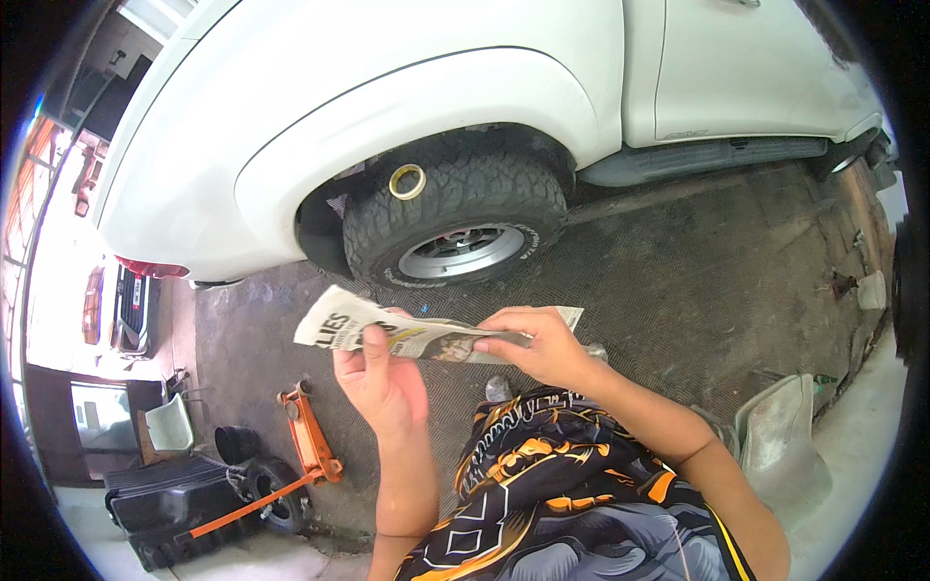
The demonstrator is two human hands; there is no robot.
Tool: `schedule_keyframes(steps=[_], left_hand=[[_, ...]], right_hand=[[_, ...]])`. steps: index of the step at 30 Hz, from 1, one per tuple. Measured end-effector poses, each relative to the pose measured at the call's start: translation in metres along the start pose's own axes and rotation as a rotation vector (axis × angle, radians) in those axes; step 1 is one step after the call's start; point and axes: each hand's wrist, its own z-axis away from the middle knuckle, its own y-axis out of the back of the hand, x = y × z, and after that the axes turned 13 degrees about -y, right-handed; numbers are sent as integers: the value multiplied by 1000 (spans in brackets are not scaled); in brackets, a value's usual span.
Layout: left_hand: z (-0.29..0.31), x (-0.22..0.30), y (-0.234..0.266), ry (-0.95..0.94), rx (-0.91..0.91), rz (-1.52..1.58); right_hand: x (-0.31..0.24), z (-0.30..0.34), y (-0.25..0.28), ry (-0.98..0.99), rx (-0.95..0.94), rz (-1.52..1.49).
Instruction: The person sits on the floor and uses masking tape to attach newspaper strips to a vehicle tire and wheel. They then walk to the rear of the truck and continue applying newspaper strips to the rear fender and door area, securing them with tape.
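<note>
A folded strip of newspaper [421,337] stretches between my two hands, in front of the wheel of a white vehicle. My left hand [380,380] grips its left part, the thumb lying over the printed face and the fingers behind. Farther right, my right hand [538,344] pinches the strip's edge between thumb and fingers. The strip's right end sticks out behind that hand. On top of the knobby tyre [460,194] rests a roll of yellowish tape [407,182], apart from both hands.
The white vehicle's body [407,58] spans the far side, with a dark side step [707,161] at right. An orange floor jack [308,436] stands at left beside a loose tyre [276,494] and a black bin-like object [174,504]. A pale plastic chair [780,436] is at right.
</note>
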Motion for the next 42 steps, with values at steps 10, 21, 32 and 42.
schedule_keyframes(steps=[10, 21, 32, 42], left_hand=[[-3, 7, 3, -48, 150, -69], [-8, 9, 4, -53, 267, -131], [-44, 61, 61, -115, 357, -180], [-67, 116, 113, -244, 450, -198]], right_hand=[[-5, 3, 3, -33, -26, -11], [-7, 5, 8, -13, -77, 24], [31, 33, 26, -110, -316, 75], [61, 56, 69, -429, -111, 46]])
